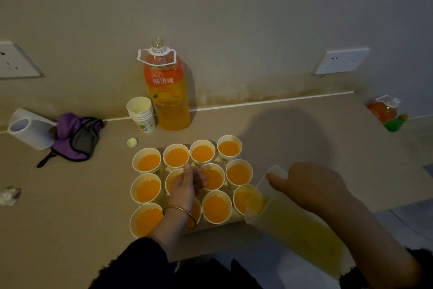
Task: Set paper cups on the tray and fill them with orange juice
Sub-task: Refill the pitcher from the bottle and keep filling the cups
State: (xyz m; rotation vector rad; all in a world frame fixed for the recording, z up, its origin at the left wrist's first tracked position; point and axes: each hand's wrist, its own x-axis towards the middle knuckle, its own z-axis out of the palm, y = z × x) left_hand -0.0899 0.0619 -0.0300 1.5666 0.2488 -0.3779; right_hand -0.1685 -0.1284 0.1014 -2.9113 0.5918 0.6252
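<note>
free: counter right (328, 148) | blocked: cups (215, 206), bottle (167, 92) behind

The beige surface (293, 129) carries the juice bottle (167, 92) and stacked cups (141, 113) at upper centre, a cap (132, 142), purple cloth (75, 137), clear jug (29, 128) at left, and crumpled paper (9, 195).

left hand (185, 186): forearm enters from the lower edge, dark sleeve pushed back to mid-forearm, thin gold bangle (179, 215) on the wrist. palm turned inward toward the right, thumb uppermost, fingers (201, 179) loosely extended and slightly spread, pointing right; nothing seen gripped. right hand (309, 185): arm comes in from the lower right corner, forearm bare, wrist bent, back of the hand toward the camera. thumb stretched out to the left, remaining fingers curled under and out of sight, clamped on a tilted clear jug (290, 223). hands well apart, both held above the bench.
</note>
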